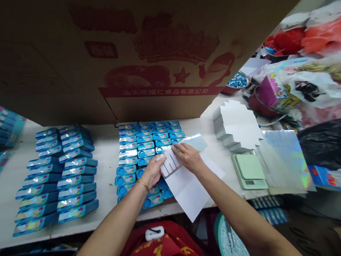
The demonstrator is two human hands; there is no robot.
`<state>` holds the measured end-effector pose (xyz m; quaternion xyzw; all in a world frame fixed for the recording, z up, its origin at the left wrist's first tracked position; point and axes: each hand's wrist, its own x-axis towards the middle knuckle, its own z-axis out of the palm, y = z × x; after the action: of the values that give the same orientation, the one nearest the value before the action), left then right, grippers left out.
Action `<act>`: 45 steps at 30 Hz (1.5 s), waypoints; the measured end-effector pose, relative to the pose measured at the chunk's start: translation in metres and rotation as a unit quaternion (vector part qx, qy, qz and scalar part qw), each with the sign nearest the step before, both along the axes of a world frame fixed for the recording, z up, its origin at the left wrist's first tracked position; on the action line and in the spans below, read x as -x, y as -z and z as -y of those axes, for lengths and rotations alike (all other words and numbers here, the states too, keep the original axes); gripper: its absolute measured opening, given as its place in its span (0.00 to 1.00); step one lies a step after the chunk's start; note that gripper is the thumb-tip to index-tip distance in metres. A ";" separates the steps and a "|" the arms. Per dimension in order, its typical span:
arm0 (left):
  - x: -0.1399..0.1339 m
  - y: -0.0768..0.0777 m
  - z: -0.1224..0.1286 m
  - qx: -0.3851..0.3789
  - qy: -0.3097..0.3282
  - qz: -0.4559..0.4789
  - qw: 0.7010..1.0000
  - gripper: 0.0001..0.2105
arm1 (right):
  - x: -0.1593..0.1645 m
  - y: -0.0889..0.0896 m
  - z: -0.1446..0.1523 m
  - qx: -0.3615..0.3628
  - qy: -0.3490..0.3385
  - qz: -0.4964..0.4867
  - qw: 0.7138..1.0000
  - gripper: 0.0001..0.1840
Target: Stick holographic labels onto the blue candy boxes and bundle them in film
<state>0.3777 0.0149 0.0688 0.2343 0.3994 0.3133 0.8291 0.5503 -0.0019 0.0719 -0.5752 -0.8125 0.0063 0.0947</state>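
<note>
My left hand, with a bracelet at the wrist, grips the left end of a small white card marked by several dark slots. On the card's right end lie the bent fingers of my right hand, closed at its upper edge. From the card a creased white paper sheet hangs toward the table's front edge, under my right wrist. A shiny see-through film shows just beyond my right hand. Below both hands stand rows of small blue boxes, partly hidden by the hands and paper.
A large cardboard carton blocks the back. More blue boxes stand in two columns at left. To the right are a stack of white die-cut cards, a pale green scale and shiny sheets. A teal tub sits below.
</note>
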 end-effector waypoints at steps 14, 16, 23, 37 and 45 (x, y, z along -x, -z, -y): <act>0.021 0.011 -0.009 -0.240 -0.116 -0.250 0.931 0.19 | 0.042 -0.113 0.047 0.100 0.198 -0.320 0.921 0.08; 0.044 -0.006 0.001 -0.246 -0.108 -0.203 0.942 0.19 | 0.058 -0.103 0.044 0.155 0.224 -0.403 0.874 0.08; 0.127 -0.030 0.042 -0.112 -0.081 -0.176 0.975 0.20 | 0.129 -0.056 0.039 0.283 0.265 -0.582 0.715 0.11; 0.198 0.036 0.015 -0.141 -0.180 -0.287 0.930 0.22 | 0.216 0.015 0.009 0.237 0.283 -0.493 0.788 0.14; 0.204 0.070 -0.005 -0.181 -0.163 -0.317 0.917 0.23 | 0.220 0.029 -0.007 0.199 0.284 -0.372 0.861 0.12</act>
<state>0.1736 0.0203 -0.0017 0.3990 0.6104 0.4207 0.5398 0.3300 0.0049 0.0426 -0.7426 -0.4996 0.3541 0.2710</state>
